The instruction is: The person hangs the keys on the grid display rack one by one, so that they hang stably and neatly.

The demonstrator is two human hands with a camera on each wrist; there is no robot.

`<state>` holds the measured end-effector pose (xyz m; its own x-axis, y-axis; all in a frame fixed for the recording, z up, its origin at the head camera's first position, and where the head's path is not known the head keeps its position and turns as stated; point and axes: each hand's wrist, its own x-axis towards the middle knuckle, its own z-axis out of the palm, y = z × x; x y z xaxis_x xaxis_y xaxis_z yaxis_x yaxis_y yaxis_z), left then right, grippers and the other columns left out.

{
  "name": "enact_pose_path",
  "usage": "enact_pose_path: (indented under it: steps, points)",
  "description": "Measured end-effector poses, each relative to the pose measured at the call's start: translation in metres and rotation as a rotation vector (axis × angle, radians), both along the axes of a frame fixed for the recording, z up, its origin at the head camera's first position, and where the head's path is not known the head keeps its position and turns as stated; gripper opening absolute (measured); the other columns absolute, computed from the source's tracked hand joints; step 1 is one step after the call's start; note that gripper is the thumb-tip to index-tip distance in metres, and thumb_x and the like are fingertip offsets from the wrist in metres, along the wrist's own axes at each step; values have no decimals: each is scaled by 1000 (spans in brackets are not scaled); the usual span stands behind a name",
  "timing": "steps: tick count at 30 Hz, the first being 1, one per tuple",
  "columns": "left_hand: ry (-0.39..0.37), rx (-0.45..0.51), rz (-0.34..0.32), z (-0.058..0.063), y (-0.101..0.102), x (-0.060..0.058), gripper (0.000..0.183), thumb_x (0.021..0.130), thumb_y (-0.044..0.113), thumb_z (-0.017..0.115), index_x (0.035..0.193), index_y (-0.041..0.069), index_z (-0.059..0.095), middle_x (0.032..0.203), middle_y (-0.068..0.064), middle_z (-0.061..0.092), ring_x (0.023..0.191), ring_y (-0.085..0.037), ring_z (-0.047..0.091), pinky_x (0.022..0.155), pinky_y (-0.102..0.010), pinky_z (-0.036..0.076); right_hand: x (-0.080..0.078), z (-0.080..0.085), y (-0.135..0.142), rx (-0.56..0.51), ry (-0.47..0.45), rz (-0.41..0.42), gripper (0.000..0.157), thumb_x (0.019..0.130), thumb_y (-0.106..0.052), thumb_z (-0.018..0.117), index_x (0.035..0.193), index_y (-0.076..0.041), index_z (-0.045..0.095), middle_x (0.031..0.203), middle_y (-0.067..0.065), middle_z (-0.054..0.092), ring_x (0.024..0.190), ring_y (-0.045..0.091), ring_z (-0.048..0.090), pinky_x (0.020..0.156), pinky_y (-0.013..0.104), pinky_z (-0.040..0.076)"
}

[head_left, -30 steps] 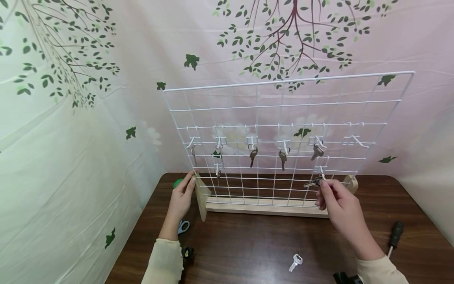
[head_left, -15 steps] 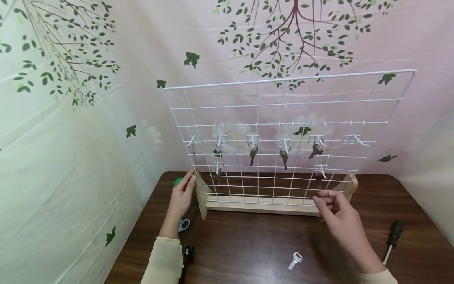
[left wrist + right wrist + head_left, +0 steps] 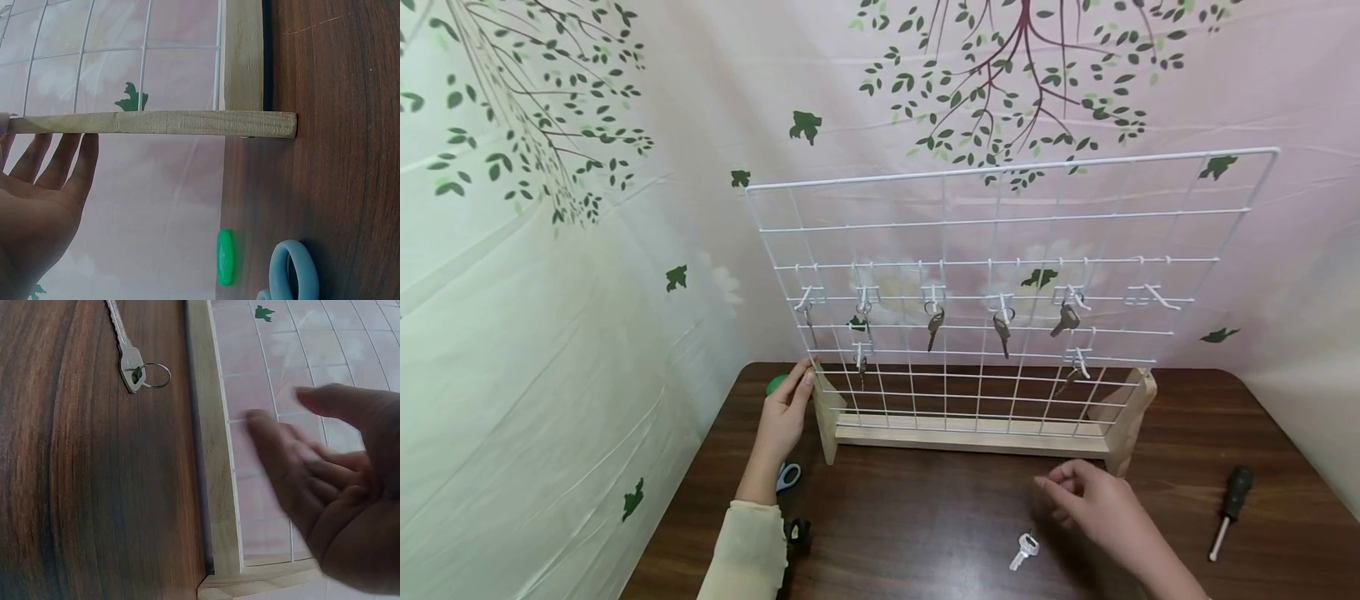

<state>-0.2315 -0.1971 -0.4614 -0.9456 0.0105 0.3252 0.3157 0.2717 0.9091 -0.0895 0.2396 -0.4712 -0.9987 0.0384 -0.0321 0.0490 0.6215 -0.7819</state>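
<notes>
A white wire grid rack [image 3: 1015, 169] stands on a wooden base [image 3: 925, 437], with several keys hanging from its white hooks. My left hand [image 3: 784, 421] holds the upper part of the rack's left wooden side panel [image 3: 187, 123], fingers on its outer face. On the table in front lies a silver key [image 3: 1025, 552] with a thin ring [image 3: 164, 376]. Near it, my right hand [image 3: 1097, 500] is in the air with relaxed fingers, holding nothing. A dark key [image 3: 1070, 382] hangs on the lower right hook. The upper right hook [image 3: 1159, 296] carries no key.
On the brown table [image 3: 925, 517], a screwdriver [image 3: 1234, 500] lies at the right. Blue-handled scissors [image 3: 788, 477] and a green round object [image 3: 776, 384] are at the left, by the left arm. A leaf-patterned curtain [image 3: 700, 208] hangs close behind.
My right hand has let go of the dark key at the lower right hook and moved down toward the silver key on the table. The left hand has stayed on the side panel.
</notes>
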Motion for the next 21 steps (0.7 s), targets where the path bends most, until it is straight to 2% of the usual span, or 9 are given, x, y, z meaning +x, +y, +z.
enact_pose_path:
  steps: [4,6,8,15,19,21]
  points:
    - [2,2,0,-1,1,0,46,115,24,52,158,10,53,160,-9,59,151,-26,50,107,-4,45,5,-10,5,-18,-193,180,31,99,-30,77,85,-5,66,68,4,70,57,13,68,51,28,60]
    - [5,4,1,-2,1,0,46,115,23,52,158,9,53,160,-8,59,151,-25,50,107,-4,46,9,-15,6,-21,-250,263,34,98,-30,78,79,-5,66,65,4,69,53,13,67,48,30,59]
    - [10,1,2,-2,1,1,46,115,23,52,157,8,53,159,-9,59,150,-23,51,107,-5,46,12,-20,5,-12,-292,309,37,96,-33,79,75,-6,66,62,3,69,48,11,66,46,31,58]
    - [27,-6,11,-2,0,0,43,114,25,54,156,15,57,159,-7,60,145,-7,53,107,-4,46,14,-25,-5,-11,-341,331,46,91,-42,83,66,-6,67,53,1,66,40,6,59,41,29,55]
    - [28,-3,8,-2,0,0,44,114,25,53,156,14,56,159,-8,60,145,-6,53,108,-4,46,12,-26,-11,15,-313,322,45,90,-39,84,62,-7,67,47,-1,63,37,5,56,39,30,54]
    - [26,-1,6,-2,0,0,44,114,25,53,157,13,55,159,-8,59,147,-10,53,108,-5,46,11,-28,-14,37,-298,313,45,89,-36,85,60,-8,67,46,-1,62,36,5,56,38,29,53]
